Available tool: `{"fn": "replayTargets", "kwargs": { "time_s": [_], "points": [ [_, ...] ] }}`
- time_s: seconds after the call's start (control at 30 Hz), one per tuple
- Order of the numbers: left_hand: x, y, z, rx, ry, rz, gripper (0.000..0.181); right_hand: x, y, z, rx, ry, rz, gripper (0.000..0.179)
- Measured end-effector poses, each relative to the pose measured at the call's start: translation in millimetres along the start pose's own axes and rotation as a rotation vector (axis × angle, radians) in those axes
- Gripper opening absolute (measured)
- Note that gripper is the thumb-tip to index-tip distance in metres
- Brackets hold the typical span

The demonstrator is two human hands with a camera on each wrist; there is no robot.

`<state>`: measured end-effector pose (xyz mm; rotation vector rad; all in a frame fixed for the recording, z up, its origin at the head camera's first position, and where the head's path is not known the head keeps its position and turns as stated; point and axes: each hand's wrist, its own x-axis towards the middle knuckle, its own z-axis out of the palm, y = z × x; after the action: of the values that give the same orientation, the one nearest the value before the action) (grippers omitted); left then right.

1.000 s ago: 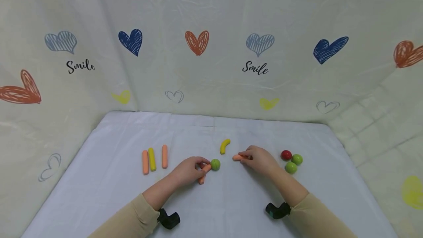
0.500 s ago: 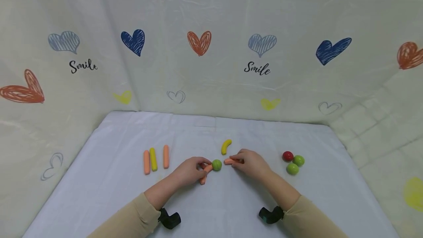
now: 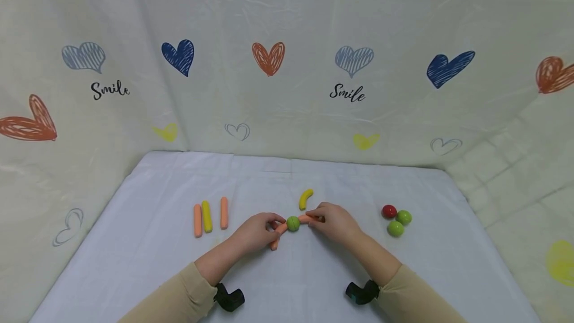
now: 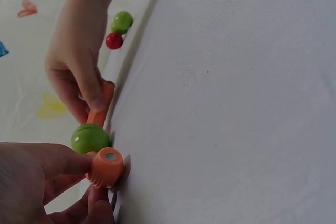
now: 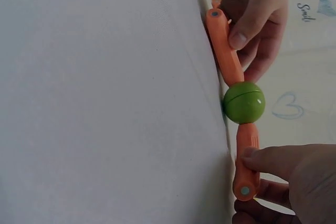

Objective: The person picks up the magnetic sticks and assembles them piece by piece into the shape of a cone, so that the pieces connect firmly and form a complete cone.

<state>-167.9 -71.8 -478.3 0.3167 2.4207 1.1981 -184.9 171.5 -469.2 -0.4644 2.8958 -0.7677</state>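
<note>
A grooved green ball point(image 3: 293, 223) sits mid-table between two orange rods, one running off each side of it. My left hand point(image 3: 257, 233) pinches the left orange rod point(image 5: 224, 51) between thumb and fingers; the rod slants from the ball towards the near side. My right hand point(image 3: 335, 223) pinches the right orange rod point(image 5: 245, 177), whose inner tip meets the ball point(image 5: 244, 103). Small grey discs show in the rods' outer ends in the right wrist view. Just beyond the ball lies a curved yellow banana-like piece point(image 3: 306, 199).
To the left lie a yellow rod point(image 3: 207, 217) and two orange rods, one beside it point(image 3: 197, 221) and one apart point(image 3: 223, 213). A red ball point(image 3: 388, 211) and two green balls point(image 3: 395, 229) cluster at the right. A heart-printed backdrop point(image 3: 305, 113) rises behind the white-covered table.
My right hand has moved left with its orange rod until the rod's tip meets the green ball. My left hand has stayed in place, pinching its rod.
</note>
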Motion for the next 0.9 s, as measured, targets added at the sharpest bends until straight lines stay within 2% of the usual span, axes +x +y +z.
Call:
{"fn": "replayTargets", "kwargs": {
  "time_s": [0.37,0.67,0.9],
  "points": [
    [-4.5,6.0,2.7,0.044,0.011,0.006,0.03,-1.1,-1.3,5.5,-0.013,0.009,0.04,0.025],
    [-5.8,8.6,5.3,0.072,0.026,0.005,0.032,-1.5,-2.4,6.6,-0.006,-0.027,0.061,0.023],
    [-5.8,8.7,4.8,0.092,0.025,-0.008,0.036,-2.8,-4.1,5.5,-0.009,-0.032,0.05,0.023]
  ]
}}
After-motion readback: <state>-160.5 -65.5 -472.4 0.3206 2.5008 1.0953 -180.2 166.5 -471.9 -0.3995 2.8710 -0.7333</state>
